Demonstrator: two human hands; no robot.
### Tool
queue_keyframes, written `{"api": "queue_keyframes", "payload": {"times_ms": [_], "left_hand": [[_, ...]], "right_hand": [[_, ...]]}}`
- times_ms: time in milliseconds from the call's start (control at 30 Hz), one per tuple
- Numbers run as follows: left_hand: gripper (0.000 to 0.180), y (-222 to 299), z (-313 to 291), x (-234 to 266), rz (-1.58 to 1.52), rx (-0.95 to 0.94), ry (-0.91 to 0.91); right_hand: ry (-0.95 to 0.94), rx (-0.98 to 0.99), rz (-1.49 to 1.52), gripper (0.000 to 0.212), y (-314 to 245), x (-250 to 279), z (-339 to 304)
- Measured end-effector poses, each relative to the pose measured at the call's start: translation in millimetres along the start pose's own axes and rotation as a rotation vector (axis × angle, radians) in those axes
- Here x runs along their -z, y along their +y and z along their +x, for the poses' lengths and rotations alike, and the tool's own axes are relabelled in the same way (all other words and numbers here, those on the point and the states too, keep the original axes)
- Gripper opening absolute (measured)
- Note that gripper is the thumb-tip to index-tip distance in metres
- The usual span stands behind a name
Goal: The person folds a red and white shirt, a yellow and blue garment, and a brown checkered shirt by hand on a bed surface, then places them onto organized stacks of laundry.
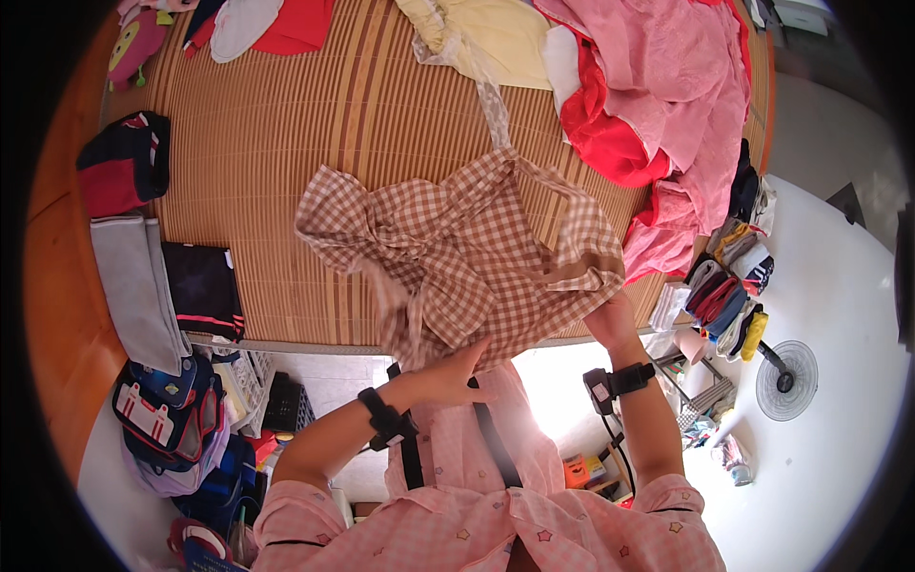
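Note:
A brown-and-white checked garment (477, 253) is spread, rumpled, above the near part of the bamboo mat (257, 124). A strap-like loop of it curves on the right side, and its lower left part is smeared by motion. My left hand (457, 377) is at the garment's near edge, thumb up against the cloth and the other fingers partly hidden. My right hand (612, 322) grips the right corner of the same garment, with its fingertips covered by fabric. A sheer pale strip (493, 112) runs from the yellow cloth (486, 38) down to the garment's far edge.
Pink and red clothes (667, 86) are heaped at the far right. Folded garments (138, 276) line the left edge, beside a stuffed toy (138, 48). Small folded piles (729, 286) stand at the right. Backpacks (172, 410) are below left; a fan (786, 381) is right.

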State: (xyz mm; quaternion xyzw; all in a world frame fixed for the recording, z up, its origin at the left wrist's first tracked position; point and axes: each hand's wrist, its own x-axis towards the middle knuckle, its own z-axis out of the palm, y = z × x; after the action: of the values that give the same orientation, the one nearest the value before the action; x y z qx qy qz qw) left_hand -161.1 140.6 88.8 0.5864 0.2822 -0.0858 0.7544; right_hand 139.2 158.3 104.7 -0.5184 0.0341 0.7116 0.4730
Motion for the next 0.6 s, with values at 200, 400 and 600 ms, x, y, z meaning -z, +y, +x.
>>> {"api": "queue_keyframes", "payload": {"times_ms": [200,400,600], "left_hand": [[0.071,-38,10,-44,-0.171,0.145,0.003],[0.023,-48,15,7,0.055,0.284,0.655],[0.032,-77,-3,13,0.528,0.147,0.672]], "right_hand": [[0.769,-0.169,-0.357,0.027,30,67,-6],[0.491,0.016,-0.968,0.029,85,52,19],[0.596,-0.346,-1.198,0.038,167,59,19]]}}
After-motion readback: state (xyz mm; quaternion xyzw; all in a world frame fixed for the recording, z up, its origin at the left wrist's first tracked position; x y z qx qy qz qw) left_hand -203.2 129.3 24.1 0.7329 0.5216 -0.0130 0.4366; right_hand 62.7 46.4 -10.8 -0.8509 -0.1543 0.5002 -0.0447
